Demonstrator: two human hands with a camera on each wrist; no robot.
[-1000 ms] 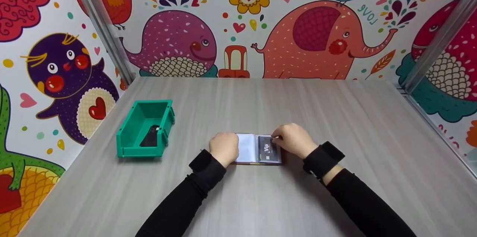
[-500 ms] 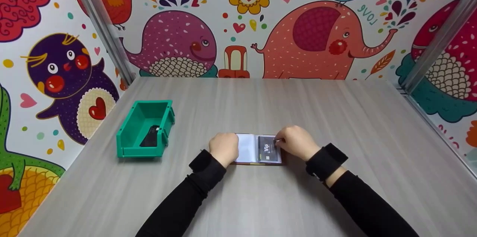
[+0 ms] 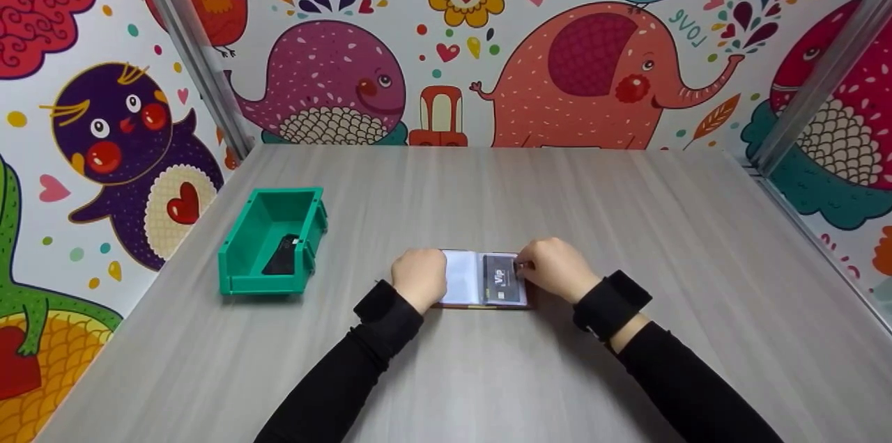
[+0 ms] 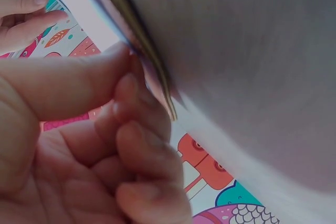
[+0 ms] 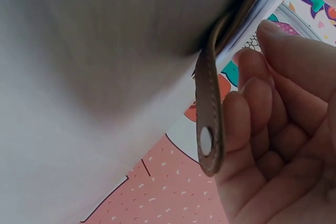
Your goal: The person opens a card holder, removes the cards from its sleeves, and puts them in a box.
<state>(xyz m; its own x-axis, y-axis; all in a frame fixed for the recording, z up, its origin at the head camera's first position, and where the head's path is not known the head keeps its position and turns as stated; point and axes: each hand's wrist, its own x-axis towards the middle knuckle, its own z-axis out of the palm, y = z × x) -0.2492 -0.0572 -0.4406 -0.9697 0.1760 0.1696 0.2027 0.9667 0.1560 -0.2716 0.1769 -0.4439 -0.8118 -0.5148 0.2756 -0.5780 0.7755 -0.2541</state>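
Note:
An open card holder (image 3: 461,279) with clear plastic sleeves and a brown cover lies on the table. In its right-hand sleeve sits a dark card (image 3: 500,278) marked "Vip". My left hand (image 3: 419,279) pinches the holder's left edge between thumb and index finger; the left wrist view shows the cover's edge (image 4: 152,61) there. My right hand (image 3: 557,265) is at the card's right side, fingers loosely curled. In the right wrist view its thumb and index finger stand apart with nothing between them, beside the holder's brown strap (image 5: 209,114) with a metal snap.
A green bin (image 3: 261,284) stands to the left on the table (image 3: 460,373), with a black object (image 3: 281,256) inside. Walls printed with cartoon animals (image 3: 578,81) enclose the back and sides, with metal posts (image 3: 202,53) at the corners.
My right hand has shifted slightly to the right and down, from over the card's top right corner to its right edge. The left hand and the holder have stayed put.

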